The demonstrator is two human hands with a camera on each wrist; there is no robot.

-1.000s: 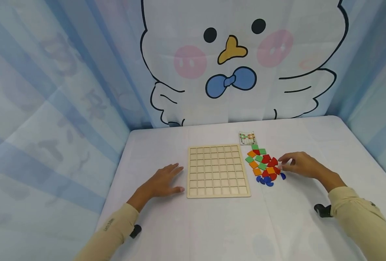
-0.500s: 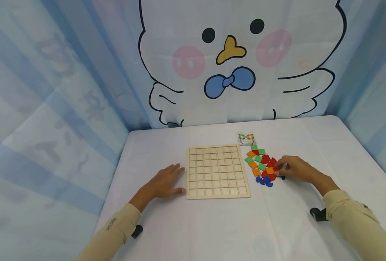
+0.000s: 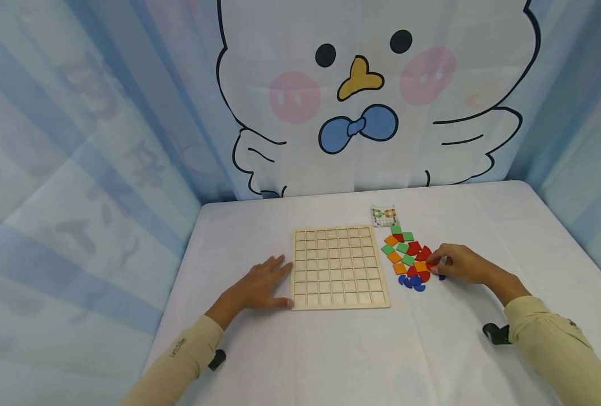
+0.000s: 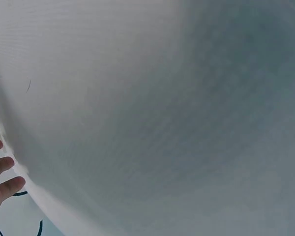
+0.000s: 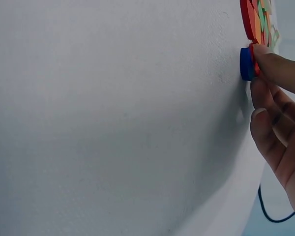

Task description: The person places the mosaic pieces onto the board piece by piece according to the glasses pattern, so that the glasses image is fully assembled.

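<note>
A square pale wooden board (image 3: 341,268) with a grid of shallow recesses lies flat on the table. My left hand (image 3: 259,285) rests at its left edge, fingers spread and straight, fingertips touching the rim. To the board's right is a loose pile of flat pieces: green tiles (image 3: 408,260), orange tiles (image 3: 399,269), red pieces (image 3: 424,276) and blue rounded pieces (image 3: 415,280). At the pile's right side my right hand (image 3: 463,264) pinches a red piece (image 5: 256,69) between thumb and fingertips. A blue piece (image 5: 245,64) lies right beside it in the right wrist view.
A small card (image 3: 384,216) printed with a coloured grid pattern lies behind the pile. The white-covered table (image 3: 351,355) meets a curtain with a cartoon figure (image 3: 361,129) at the back. Blue curtains (image 3: 87,169) hang on both sides.
My right hand has moved left and slightly down onto the pile's right side and now pinches a red piece. My left hand has shifted right until its fingertips meet the board's edge.
</note>
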